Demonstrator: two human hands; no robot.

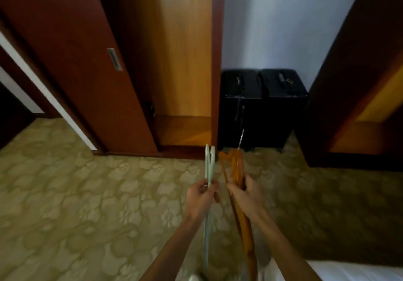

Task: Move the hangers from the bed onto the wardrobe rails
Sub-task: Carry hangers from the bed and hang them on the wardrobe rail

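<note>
My left hand (201,195) grips pale mint-green plastic hangers (209,163), seen edge-on, their hooks pointing away toward the wardrobe. My right hand (245,195) grips brown wooden hangers (234,165) with a thin metal hook sticking forward. Both hands are held side by side low in front of me, above the carpet. Straight ahead stands the open wardrobe compartment (185,62) with light wood walls; no rail shows in this view. A white corner of the bed (357,269) is at the bottom right.
A dark red-brown sliding wardrobe door (76,62) with a metal recessed handle stands at the left. Two black suitcases (261,108) sit against the white wall right of the compartment. Another open wardrobe section (370,106) is at the far right. Patterned beige carpet (87,204) covers the floor.
</note>
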